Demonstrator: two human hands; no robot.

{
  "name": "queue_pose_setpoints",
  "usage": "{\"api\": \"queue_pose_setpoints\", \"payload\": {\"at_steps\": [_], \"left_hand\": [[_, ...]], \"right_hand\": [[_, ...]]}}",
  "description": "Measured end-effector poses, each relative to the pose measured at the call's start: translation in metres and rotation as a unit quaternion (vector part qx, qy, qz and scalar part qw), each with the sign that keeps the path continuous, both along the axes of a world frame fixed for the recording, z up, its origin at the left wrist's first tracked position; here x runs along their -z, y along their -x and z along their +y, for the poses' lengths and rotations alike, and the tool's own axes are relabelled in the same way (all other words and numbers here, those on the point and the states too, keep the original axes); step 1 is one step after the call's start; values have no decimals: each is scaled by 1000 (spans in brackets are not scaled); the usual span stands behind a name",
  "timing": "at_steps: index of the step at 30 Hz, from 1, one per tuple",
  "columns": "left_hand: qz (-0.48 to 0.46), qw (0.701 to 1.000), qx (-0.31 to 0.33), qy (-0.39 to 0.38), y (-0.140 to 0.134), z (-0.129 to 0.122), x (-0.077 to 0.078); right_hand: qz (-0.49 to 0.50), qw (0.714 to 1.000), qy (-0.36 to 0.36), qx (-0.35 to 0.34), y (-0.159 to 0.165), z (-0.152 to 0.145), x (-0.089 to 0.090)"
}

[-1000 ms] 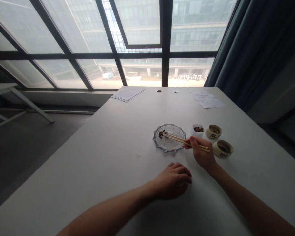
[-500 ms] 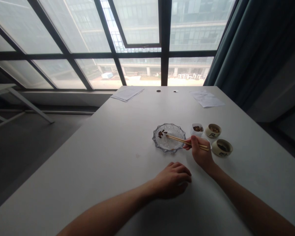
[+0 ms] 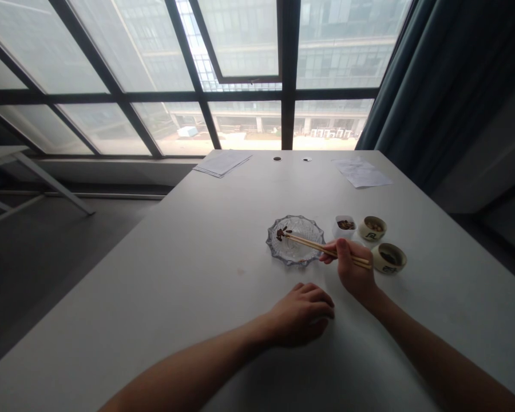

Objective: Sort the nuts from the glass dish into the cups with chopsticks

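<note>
My right hand [image 3: 352, 266] is closed round a pair of wooden chopsticks [image 3: 308, 242]. Their tips reach over the scalloped clear glass plate [image 3: 302, 255] and meet several small dark brown pieces [image 3: 280, 234] on its left side. Whether a piece is pinched between the tips is too small to tell. Nearer to me, my left hand [image 3: 304, 315] rests palm down on the table with nothing in it, fingers loosely bent and slightly apart.
Right of the plate stand a small white cup [image 3: 344, 232] of brown pieces and two cream bowls, one farther back [image 3: 372, 230] and one nearer [image 3: 389, 266]. Paper sheets lie at the back left [image 3: 223, 163] and back right [image 3: 363, 173] of the white table [image 3: 189, 252].
The chopstick tips have shifted slightly left, up to the brown pieces, while my right hand has moved a little right and lower. My left hand has stayed put.
</note>
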State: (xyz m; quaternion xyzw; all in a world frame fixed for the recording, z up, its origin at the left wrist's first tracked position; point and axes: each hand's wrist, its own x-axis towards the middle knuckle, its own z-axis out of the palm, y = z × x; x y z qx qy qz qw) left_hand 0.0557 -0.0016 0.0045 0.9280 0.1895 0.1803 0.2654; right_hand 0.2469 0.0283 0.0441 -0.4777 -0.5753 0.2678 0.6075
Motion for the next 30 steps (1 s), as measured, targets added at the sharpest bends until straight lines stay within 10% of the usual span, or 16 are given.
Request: {"api": "queue_pose_setpoints", "payload": {"at_steps": [30], "left_hand": [[-3,1000,-9,-13,0,-1,3]], "right_hand": [[-59,991,-48,-110,14,-16,-11]]}}
